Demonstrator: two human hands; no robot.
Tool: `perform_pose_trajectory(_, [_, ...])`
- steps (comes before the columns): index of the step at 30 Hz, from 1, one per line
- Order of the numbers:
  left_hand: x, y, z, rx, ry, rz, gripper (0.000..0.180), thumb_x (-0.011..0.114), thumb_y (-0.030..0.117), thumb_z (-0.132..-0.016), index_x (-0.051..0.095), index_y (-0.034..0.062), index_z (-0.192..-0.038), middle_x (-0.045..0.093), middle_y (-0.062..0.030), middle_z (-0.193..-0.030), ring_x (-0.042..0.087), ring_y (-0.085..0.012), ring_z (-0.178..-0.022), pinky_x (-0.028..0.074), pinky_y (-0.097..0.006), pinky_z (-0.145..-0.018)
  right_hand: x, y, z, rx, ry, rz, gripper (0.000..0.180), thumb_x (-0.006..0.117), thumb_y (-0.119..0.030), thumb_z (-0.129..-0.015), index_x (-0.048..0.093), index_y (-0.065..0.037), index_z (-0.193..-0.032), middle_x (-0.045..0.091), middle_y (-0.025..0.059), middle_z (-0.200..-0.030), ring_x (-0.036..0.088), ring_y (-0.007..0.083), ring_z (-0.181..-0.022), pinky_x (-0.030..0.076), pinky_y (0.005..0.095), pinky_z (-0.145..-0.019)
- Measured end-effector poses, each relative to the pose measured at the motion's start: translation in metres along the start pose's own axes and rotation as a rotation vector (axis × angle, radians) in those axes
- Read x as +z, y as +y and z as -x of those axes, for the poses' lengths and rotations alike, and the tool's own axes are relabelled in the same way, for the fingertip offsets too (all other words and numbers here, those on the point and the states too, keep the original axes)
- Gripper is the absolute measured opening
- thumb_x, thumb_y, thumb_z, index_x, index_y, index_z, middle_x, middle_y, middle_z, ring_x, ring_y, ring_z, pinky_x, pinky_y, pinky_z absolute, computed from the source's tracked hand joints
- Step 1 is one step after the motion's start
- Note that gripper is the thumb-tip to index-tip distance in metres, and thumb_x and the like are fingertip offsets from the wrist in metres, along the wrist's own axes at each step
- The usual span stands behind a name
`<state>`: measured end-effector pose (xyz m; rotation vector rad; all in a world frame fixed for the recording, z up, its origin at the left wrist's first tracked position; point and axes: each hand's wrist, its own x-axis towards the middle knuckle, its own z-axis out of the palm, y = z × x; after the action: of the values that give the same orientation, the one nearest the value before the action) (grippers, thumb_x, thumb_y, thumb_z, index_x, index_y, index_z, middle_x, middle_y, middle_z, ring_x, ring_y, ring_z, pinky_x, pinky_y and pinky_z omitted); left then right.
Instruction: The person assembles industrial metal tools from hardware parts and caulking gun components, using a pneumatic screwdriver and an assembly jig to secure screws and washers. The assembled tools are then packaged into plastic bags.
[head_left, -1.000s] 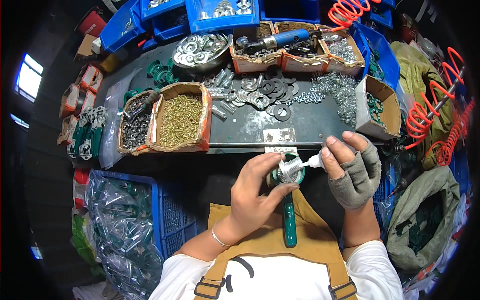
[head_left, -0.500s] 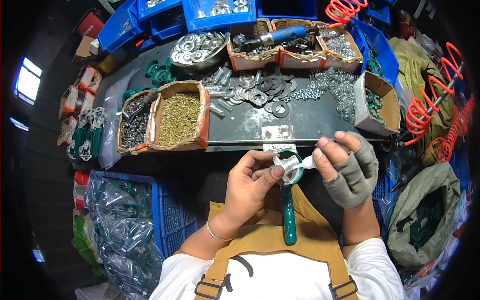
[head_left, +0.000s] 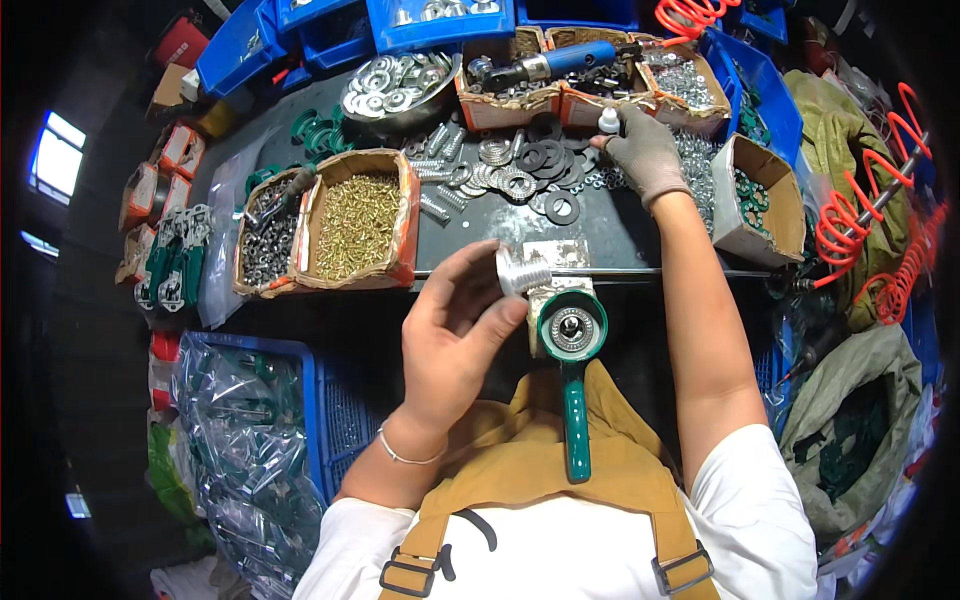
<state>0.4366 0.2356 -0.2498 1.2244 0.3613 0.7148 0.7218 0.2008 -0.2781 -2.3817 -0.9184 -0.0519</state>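
My left hand [head_left: 455,330] pinches a silver flanged metal part with a ribbed stem [head_left: 522,272] between thumb and fingers, at the table's front edge. Just right of it, a green handle with a round cup [head_left: 577,425] hangs at a metal plate [head_left: 556,255]; inside the cup sit a ribbed ring and a central stud. My right hand [head_left: 648,158], in a grey fingerless glove, reaches over the back of the table. Its fingers are closed on a small white bottle [head_left: 608,121], most of which the hand hides.
Washers [head_left: 545,168] and springs [head_left: 440,140] lie mid-table. A carton of brass-coloured screws [head_left: 360,228] stands left, a metal bowl of silver discs [head_left: 395,90] behind. A blue air ratchet [head_left: 565,62] rests across cartons at the back. Red coiled hoses [head_left: 845,240] hang right.
My right hand has carried the white bottle from the green cup to the back of the table. The left hand has drawn the silver part leftward, off the cup, exposing the stud.
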Motion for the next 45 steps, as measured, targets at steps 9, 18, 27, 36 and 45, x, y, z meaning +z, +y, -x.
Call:
perform_pose_trajectory(9, [0.010, 0.010, -0.021, 0.534, -0.725, -1.291, 0.041, 0.072, 0.010, -0.067, 0.060, 0.0049, -0.106, 0.057, -0.0105, -0.106, 0.054, -0.0333, -0.102, 0.048, -0.039, -0.084, 0.014, -0.007, -0.006, 0.115, -0.042, 0.154, 0.044, 0.073, -0.026, -0.076, 0.055, -0.005, -0.111, 0.064, 0.0227, -0.101, 0.062, 0.0370, -0.098, 0.049, 0.0440, -0.084])
perform_pose_trajectory(18, [0.004, -0.018, -0.022, 0.353, -0.580, -0.980, 0.036, 0.072, 0.015, -0.075, 0.057, 0.0030, -0.105, 0.055, -0.0113, -0.103, 0.053, -0.0338, -0.098, 0.045, -0.040, -0.087, -0.026, -0.021, 0.013, -0.269, 0.472, 0.057, 0.050, 0.072, -0.043, -0.076, 0.058, -0.003, -0.102, 0.062, 0.0180, -0.099, 0.062, 0.0347, -0.089, 0.049, 0.0436, -0.076])
perform_pose_trajectory(27, [0.003, -0.022, -0.051, -0.015, -0.791, -0.741, 0.015, 0.065, 0.010, -0.080, 0.063, 0.0046, -0.094, 0.059, -0.0122, -0.093, 0.056, -0.0303, -0.097, 0.044, -0.039, -0.086, 0.008, -0.097, -0.096, -0.515, -0.385, 0.648, 0.049, 0.071, -0.025, -0.067, 0.058, -0.006, -0.110, 0.059, 0.0188, -0.109, 0.055, 0.0353, -0.106, 0.045, 0.0420, -0.091])
perform_pose_trajectory(36, [0.006, -0.032, -0.050, 0.102, -0.764, -0.781, 0.012, 0.066, 0.009, -0.077, 0.063, 0.0023, -0.088, 0.060, -0.0149, -0.086, 0.059, -0.0330, -0.088, 0.047, -0.041, -0.078, -0.020, -0.098, -0.121, -0.475, -0.688, 0.651, 0.040, 0.068, -0.025, -0.070, 0.056, -0.006, -0.103, 0.062, 0.0190, -0.099, 0.060, 0.0342, -0.096, 0.047, 0.0423, -0.081])
perform_pose_trajectory(45, [0.005, -0.034, -0.049, 0.135, -0.700, -0.794, 0.016, 0.068, 0.007, -0.076, 0.065, 0.0047, -0.092, 0.062, -0.0159, -0.088, 0.061, -0.0336, -0.088, 0.048, -0.040, -0.078, -0.063, -0.093, -0.025, -0.975, 0.096, 0.668, 0.031, 0.066, -0.012, -0.068, 0.055, -0.010, -0.097, 0.057, 0.0154, -0.101, 0.058, 0.0371, -0.092, 0.050, 0.0442, -0.078])
